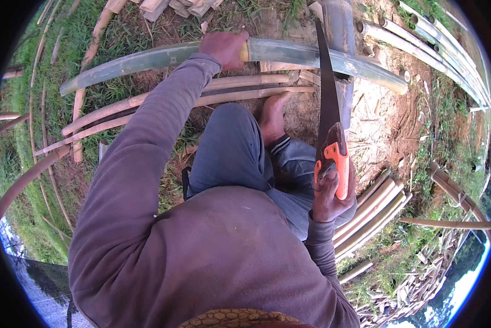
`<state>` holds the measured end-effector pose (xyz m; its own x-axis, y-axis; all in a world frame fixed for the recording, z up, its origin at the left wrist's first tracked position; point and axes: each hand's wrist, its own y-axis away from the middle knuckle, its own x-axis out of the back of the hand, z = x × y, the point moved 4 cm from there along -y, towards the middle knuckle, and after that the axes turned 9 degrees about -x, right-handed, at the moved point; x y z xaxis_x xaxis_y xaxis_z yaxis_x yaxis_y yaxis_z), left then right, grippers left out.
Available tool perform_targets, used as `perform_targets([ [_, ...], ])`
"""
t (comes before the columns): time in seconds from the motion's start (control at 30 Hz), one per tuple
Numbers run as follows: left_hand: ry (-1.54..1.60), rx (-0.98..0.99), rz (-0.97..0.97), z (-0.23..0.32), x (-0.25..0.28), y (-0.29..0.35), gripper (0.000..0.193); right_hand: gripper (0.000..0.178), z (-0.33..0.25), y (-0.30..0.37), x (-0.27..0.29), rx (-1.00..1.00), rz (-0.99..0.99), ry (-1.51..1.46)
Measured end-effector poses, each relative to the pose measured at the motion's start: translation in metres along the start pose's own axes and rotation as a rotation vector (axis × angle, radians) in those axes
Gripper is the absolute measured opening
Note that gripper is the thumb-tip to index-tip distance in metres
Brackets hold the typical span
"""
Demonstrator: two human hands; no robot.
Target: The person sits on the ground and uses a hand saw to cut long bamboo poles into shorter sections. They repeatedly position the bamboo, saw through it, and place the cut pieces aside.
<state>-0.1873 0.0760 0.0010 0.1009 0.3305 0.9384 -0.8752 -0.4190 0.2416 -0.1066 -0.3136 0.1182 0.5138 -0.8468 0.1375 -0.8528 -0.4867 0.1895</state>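
A thick green bamboo pole (289, 52) lies crosswise in front of me. My left hand (225, 49) is wrapped over it, just left of a yellowish band at a joint. In my right hand (333, 191) is a handsaw (328, 93), gripped by its orange handle. The blade points away from me, and its dark length passes over the pole's right part. Whether the teeth touch the bamboo I cannot tell. Under the pole, near the blade, a grey log or post (339, 27) runs away from me.
Two thin bamboo poles (223, 90) lie nearer, beside my bare foot (274, 117). Cut bamboo lengths (374, 210) are stacked at my right. More poles (420, 52) lie at the far right. Wood scraps (171, 6) sit at the top, and chips (420, 279) cover the lower right ground.
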Motion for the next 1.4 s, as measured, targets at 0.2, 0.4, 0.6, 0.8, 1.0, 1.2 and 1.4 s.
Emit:
perform_targets([
  [0.2, -0.025, 0.017, 0.106, 0.004, -0.006, 0.006, 0.058, 0.036, -0.012, -0.099, -0.051, 0.045, 0.015, 0.141],
  [0.4, -0.034, -0.001, 0.135, -0.003, -0.011, 0.001, 0.052, 0.041, 0.003, 0.018, 0.014, 0.197, 0.073, 0.146],
  [0.6, -0.058, -0.005, 0.181, 0.002, -0.011, -0.003, 0.052, 0.031, -0.02, -0.104, -0.054, 0.076, 0.007, 0.219],
  [0.8, -0.016, 0.014, 0.074, 0.002, -0.007, 0.006, 0.056, 0.039, 0.002, -0.004, 0.001, 0.137, 0.057, 0.16],
  [1.0, -0.02, -0.013, 0.097, 0.007, -0.006, -0.001, 0.057, 0.043, 0.007, -0.024, 0.002, 0.119, 0.043, 0.212],
  [1.2, 0.01, -0.188, 0.22, 0.078, 0.009, -0.039, 0.061, 0.058, 0.007, -0.019, 0.047, 0.158, 0.202, -0.068],
  [1.4, 0.012, -0.219, 0.163, 0.161, -0.006, -0.109, 0.059, 0.058, 0.023, -0.068, 0.127, 0.086, 0.198, -0.08],
])
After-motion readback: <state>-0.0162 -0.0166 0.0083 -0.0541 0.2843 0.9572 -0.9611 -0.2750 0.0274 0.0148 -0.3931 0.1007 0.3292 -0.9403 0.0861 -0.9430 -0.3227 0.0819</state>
